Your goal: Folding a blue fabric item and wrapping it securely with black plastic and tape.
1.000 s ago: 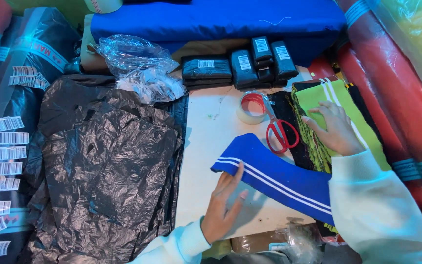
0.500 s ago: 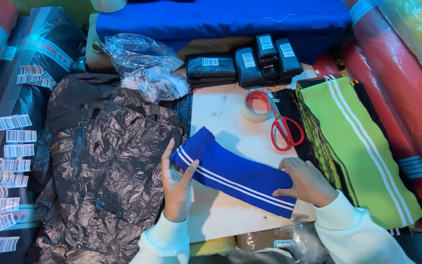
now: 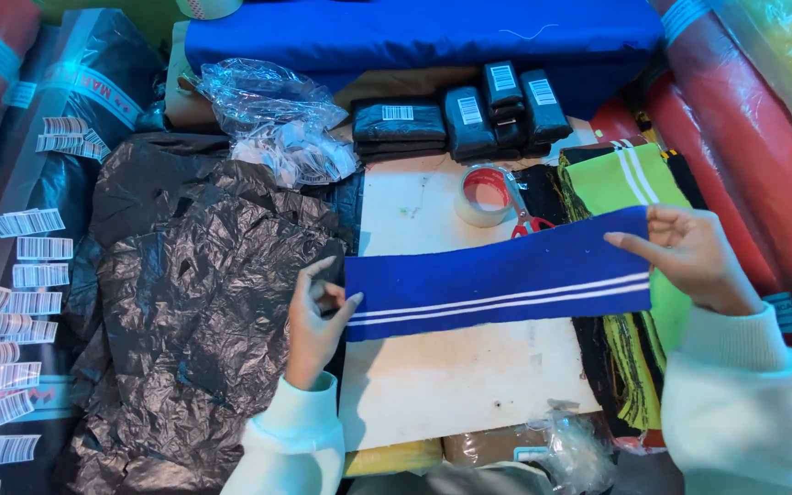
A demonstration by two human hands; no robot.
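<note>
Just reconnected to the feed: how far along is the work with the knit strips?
Done: wrapped black packets sit stacked at the back. In hand: left hand and right hand hold a blue striped strip stretched flat. Left: green striped strips lie piled, unwrapped.

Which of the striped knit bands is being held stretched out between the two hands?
The blue knit band with two white stripes, pinched by left hand and right hand; the green white-striped band lies flat beneath.

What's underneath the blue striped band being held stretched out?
Under the blue striped band, stretched between the left hand and right hand, lies the white board. The red-handled scissors are mostly covered, and its right end overlaps the green striped fabric.
</note>
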